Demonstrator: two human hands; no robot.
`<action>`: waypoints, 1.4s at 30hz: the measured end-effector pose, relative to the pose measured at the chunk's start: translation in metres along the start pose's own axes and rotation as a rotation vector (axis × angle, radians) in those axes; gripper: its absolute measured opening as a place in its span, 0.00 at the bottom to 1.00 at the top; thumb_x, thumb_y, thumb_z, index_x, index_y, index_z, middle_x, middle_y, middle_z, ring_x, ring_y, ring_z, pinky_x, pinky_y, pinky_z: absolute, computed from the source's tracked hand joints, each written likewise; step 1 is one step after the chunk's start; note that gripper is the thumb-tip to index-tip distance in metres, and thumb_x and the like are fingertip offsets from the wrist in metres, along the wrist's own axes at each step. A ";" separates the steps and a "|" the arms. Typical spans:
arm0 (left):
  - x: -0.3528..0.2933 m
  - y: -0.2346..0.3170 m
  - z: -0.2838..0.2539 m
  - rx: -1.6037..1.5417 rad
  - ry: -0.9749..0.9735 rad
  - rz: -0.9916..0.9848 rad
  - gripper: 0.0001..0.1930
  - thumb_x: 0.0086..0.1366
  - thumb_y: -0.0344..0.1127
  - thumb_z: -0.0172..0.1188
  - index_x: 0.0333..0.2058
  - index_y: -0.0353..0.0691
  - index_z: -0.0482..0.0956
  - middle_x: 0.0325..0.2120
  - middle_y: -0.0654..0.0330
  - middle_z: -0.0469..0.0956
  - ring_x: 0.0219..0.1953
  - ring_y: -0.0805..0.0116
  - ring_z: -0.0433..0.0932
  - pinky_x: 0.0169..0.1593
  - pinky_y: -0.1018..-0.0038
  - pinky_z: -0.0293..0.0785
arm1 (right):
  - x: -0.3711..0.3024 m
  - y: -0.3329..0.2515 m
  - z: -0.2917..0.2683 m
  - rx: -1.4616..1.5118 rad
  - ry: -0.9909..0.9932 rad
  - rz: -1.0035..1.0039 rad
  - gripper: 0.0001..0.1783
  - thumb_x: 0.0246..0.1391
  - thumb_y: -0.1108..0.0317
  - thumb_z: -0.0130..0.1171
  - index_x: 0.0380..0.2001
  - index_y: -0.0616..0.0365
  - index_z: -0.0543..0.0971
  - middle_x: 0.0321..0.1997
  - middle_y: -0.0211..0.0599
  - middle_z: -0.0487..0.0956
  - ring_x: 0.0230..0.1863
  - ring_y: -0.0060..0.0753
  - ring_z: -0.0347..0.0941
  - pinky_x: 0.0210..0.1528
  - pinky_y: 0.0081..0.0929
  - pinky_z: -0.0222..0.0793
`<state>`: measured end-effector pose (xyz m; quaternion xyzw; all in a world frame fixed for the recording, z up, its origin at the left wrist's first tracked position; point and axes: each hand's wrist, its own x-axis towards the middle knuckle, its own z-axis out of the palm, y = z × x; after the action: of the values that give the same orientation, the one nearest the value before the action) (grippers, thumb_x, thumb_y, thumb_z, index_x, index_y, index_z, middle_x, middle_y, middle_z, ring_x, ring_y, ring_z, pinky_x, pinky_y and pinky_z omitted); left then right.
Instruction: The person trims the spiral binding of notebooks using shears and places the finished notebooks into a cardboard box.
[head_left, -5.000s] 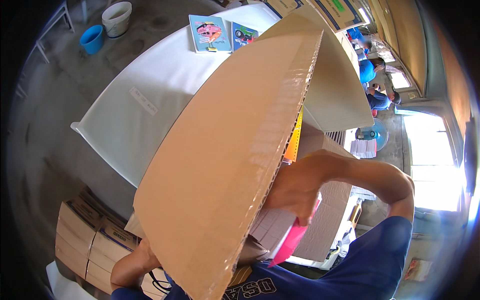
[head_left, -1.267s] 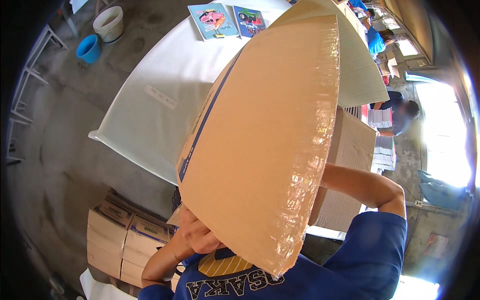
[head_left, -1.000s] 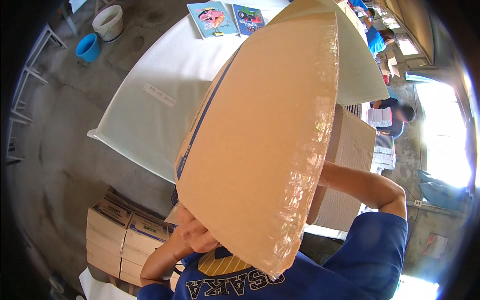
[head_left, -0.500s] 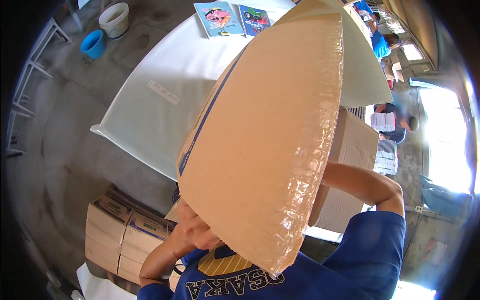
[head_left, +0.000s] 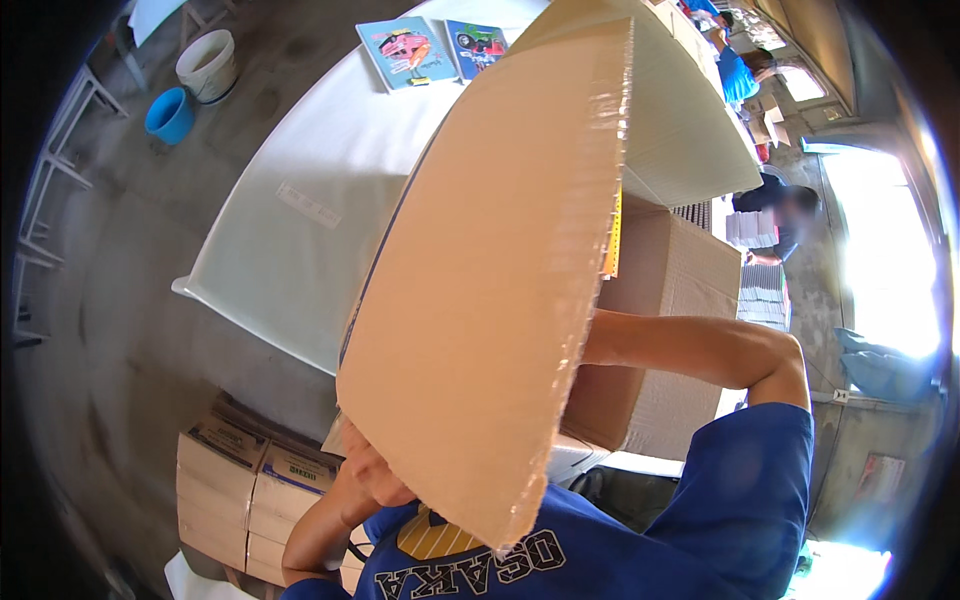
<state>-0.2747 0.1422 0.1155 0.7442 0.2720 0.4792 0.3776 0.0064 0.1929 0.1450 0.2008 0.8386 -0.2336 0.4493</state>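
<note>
A large open cardboard box (head_left: 690, 290) stands in front of me. Its broad brown flap (head_left: 480, 270), with clear tape along the right edge, is raised and covers most of the opening. My left hand (head_left: 372, 470) is closed on the box at the flap's lower left corner, its fingertips partly hidden. My right forearm reaches leftward into the box; the right hand is out of sight behind the flap. A yellow edge with a row of dark holes or rings, perhaps a notebook (head_left: 613, 235), shows beside the flap.
Two picture-covered notebooks (head_left: 405, 52) lie on the white-covered table (head_left: 270, 250). Closed cartons (head_left: 215, 490) are stacked at lower left. A blue bucket (head_left: 170, 116) and a white bucket (head_left: 208, 66) stand on the floor. Another person (head_left: 790, 210) is at the right near stacked books (head_left: 763, 292).
The raised flap has swung left, showing more of the box's inside and the yellow edge. My right forearm has shifted left with it. My left hand keeps its grip low on the box.
</note>
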 end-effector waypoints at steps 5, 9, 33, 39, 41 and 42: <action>0.011 -0.001 -0.006 0.143 -0.034 0.097 0.20 0.56 0.41 0.56 0.45 0.39 0.81 0.48 0.54 0.79 0.50 0.48 0.76 0.54 0.50 0.66 | 0.024 0.003 0.070 -0.113 0.389 0.011 0.56 0.23 0.56 0.78 0.62 0.47 0.65 0.71 0.32 0.57 0.75 0.37 0.42 0.72 0.62 0.32; 0.016 0.002 -0.008 0.162 -0.063 0.096 0.37 0.61 0.14 0.49 0.67 0.50 0.54 0.50 0.48 0.78 0.59 0.48 0.71 0.62 0.57 0.60 | 0.027 0.005 0.051 -0.039 0.315 0.068 0.58 0.22 0.55 0.78 0.63 0.48 0.64 0.72 0.34 0.56 0.75 0.38 0.41 0.72 0.61 0.31; 0.060 0.022 0.003 0.332 0.037 0.241 0.31 0.61 0.14 0.46 0.64 0.36 0.57 0.46 0.46 0.79 0.59 0.39 0.69 0.65 0.45 0.53 | -0.119 -0.008 -0.075 0.364 0.311 -0.176 0.53 0.24 0.53 0.79 0.56 0.63 0.66 0.56 0.52 0.70 0.62 0.51 0.63 0.66 0.45 0.53; 0.058 0.023 0.011 0.399 0.105 0.197 0.27 0.64 0.17 0.46 0.63 0.35 0.60 0.47 0.46 0.79 0.57 0.40 0.71 0.65 0.46 0.53 | -0.177 -0.017 -0.036 0.591 0.663 -0.253 0.44 0.38 0.49 0.72 0.54 0.65 0.67 0.53 0.50 0.71 0.58 0.50 0.64 0.62 0.45 0.57; 0.058 0.025 0.011 0.431 0.120 0.187 0.26 0.65 0.18 0.46 0.62 0.34 0.61 0.47 0.46 0.79 0.57 0.40 0.71 0.65 0.46 0.54 | -0.202 -0.023 -0.015 0.737 0.850 -0.235 0.41 0.41 0.50 0.70 0.53 0.65 0.68 0.51 0.50 0.72 0.56 0.50 0.66 0.59 0.43 0.60; 0.059 0.025 0.011 0.442 0.135 0.208 0.26 0.64 0.17 0.45 0.62 0.34 0.62 0.47 0.46 0.79 0.57 0.42 0.72 0.65 0.47 0.54 | -0.217 -0.032 -0.002 0.843 0.974 -0.208 0.40 0.43 0.50 0.69 0.53 0.65 0.69 0.50 0.50 0.73 0.55 0.50 0.67 0.58 0.43 0.62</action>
<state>-0.2403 0.1698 0.1634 0.7990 0.3165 0.4931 0.1354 0.0995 0.1410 0.3371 0.3604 0.7977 -0.4672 -0.1242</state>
